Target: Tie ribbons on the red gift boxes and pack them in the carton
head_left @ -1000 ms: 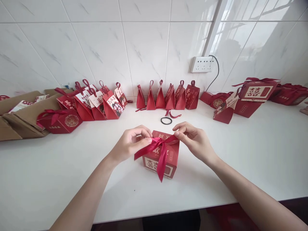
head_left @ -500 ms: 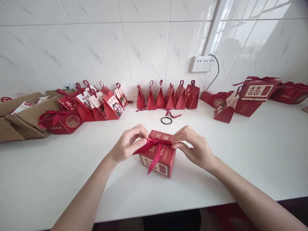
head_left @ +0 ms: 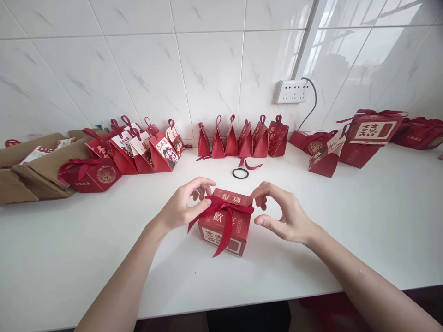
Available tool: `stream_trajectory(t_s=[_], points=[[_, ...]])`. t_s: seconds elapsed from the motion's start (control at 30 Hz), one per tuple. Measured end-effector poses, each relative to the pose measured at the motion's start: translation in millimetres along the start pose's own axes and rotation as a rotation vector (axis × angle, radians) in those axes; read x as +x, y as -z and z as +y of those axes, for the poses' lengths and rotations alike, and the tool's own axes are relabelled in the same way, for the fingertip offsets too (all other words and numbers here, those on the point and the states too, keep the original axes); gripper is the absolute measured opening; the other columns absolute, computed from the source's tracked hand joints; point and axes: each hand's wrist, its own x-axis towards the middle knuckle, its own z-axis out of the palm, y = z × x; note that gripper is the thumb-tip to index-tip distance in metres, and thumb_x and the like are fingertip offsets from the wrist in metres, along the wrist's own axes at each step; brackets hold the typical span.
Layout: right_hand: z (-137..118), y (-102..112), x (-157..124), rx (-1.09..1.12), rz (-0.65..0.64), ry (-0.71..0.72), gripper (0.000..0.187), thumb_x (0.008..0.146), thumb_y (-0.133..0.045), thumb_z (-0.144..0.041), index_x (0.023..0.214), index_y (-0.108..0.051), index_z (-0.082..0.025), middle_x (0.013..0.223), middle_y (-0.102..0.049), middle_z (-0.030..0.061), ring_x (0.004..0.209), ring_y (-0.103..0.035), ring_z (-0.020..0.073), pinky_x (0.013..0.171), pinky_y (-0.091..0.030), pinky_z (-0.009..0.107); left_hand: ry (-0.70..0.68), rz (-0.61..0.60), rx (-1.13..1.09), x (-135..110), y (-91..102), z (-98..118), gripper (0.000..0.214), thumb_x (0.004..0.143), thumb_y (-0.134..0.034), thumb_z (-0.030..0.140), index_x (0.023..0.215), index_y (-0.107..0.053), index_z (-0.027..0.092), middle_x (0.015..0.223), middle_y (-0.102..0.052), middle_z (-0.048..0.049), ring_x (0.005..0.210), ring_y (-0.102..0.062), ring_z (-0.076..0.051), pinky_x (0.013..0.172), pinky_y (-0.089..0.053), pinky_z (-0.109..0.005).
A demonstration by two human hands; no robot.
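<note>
A small red gift box (head_left: 238, 226) with gold characters stands on the white counter (head_left: 104, 249) in front of me. A dark red ribbon (head_left: 224, 214) is tied in a bow across its top, with tails hanging down its front. My left hand (head_left: 182, 207) hovers at the box's left side with fingers curved and apart, and its thumb rests against the bow's left loop. Just right of the box, my right hand (head_left: 285, 212) has its fingers spread in a loose curve, holds nothing and stays clear of the ribbon.
A row of red triangular boxes (head_left: 244, 138) lines the tiled wall, with a black hair band (head_left: 240, 173) before it. More red tagged boxes (head_left: 138, 147) and brown cartons (head_left: 27, 166) lie left. Larger red boxes (head_left: 367, 133) sit right. A wall socket (head_left: 290, 91) hangs above.
Both hands pulled the ribbon ends tight into a bow, then let go. The fingers have opened and drawn slightly away from the box, which shifted a little to the left.
</note>
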Motion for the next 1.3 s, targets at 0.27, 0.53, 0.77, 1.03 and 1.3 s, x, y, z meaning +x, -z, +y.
stream_trajectory(t_s=[0.27,0.53,0.77,1.03,1.3], points=[[-3,-3,1,0.028,-0.09,-0.164,0.006,0.088,-0.053,-0.022,0.085,-0.058,-0.019,0.073,-0.062,0.0025,0.06,-0.054,0.0122,0.055,-0.048,0.026,0.104,0.042,-0.09,3,-6.8,-1,0.014,0.084,-0.056,0.032,0.081,-0.055,0.018,0.079,-0.056,-0.0002,0.071,-0.052,-0.013,0.065,-0.042,-0.026],[-5,-4,0,0.029,-0.095,0.039,0.019,0.088,-0.051,-0.013,0.1,-0.063,-0.021,0.079,-0.066,0.0031,0.062,-0.058,0.0124,0.054,-0.048,0.026,0.087,0.048,-0.068,3,-6.3,-3,0.023,0.084,-0.055,0.029,0.104,-0.063,0.021,0.088,-0.054,-0.0021,0.079,-0.056,-0.014,0.072,-0.047,-0.028],[-5,-6,-2,0.081,-0.078,-0.009,0.018,0.088,-0.05,-0.012,0.095,-0.063,-0.021,0.08,-0.069,0.0028,0.065,-0.06,0.0118,0.056,-0.049,0.024,0.063,0.049,-0.1,3,-8.9,2,0.015,0.086,-0.051,0.031,0.085,-0.06,0.019,0.082,-0.059,-0.0013,0.073,-0.055,-0.013,0.066,-0.044,-0.025],[-10,-3,1,0.214,-0.069,-0.211,0.02,0.089,-0.05,-0.029,0.079,-0.064,-0.018,0.074,-0.063,0.0042,0.065,-0.057,0.014,0.059,-0.047,0.028,0.153,0.028,-0.194,3,-4.3,9,0.025,0.082,-0.053,0.036,0.066,-0.048,0.018,0.062,-0.045,0.0029,0.06,-0.043,-0.011,0.058,-0.038,-0.024],[-6,-11,6,0.637,-0.046,-0.574,0.026,0.078,-0.068,-0.039,0.085,-0.051,-0.02,0.078,-0.057,0.0005,0.067,-0.056,0.0124,0.059,-0.047,0.026,0.233,0.032,-0.263,4,-10.9,4,0.026,0.077,-0.051,0.034,0.058,-0.042,0.018,0.055,-0.038,0.0049,0.052,-0.034,-0.009,0.05,-0.028,-0.023]])
